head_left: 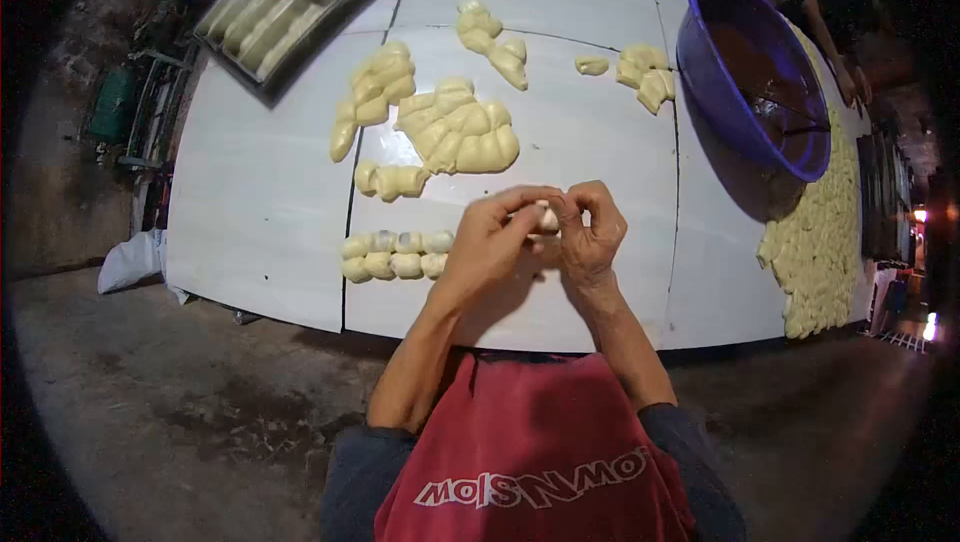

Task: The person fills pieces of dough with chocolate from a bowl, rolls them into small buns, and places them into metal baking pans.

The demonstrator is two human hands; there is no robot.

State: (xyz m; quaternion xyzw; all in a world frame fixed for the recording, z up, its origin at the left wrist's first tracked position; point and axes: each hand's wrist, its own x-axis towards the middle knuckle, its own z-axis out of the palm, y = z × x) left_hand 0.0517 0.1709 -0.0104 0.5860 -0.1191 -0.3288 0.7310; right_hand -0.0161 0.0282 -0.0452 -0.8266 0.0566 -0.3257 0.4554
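Observation:
My left hand and my right hand meet over the table near its front edge. Between their pinched fingers is a small pale piece of dough, partly covered by the fingertips. To the left of my left hand, two short rows of round dough balls lie side by side, and some in the back row show a darker patch. Just beyond my hands sits a cluster of yellowish dough pieces pressed together. A smaller strip of dough lies in front of it on the left.
More dough lumps are spread farther back on the white table. A purple basin with brown contents stands at the right, beside a large spread of dough pieces. Trays of long dough pieces sit at the back left.

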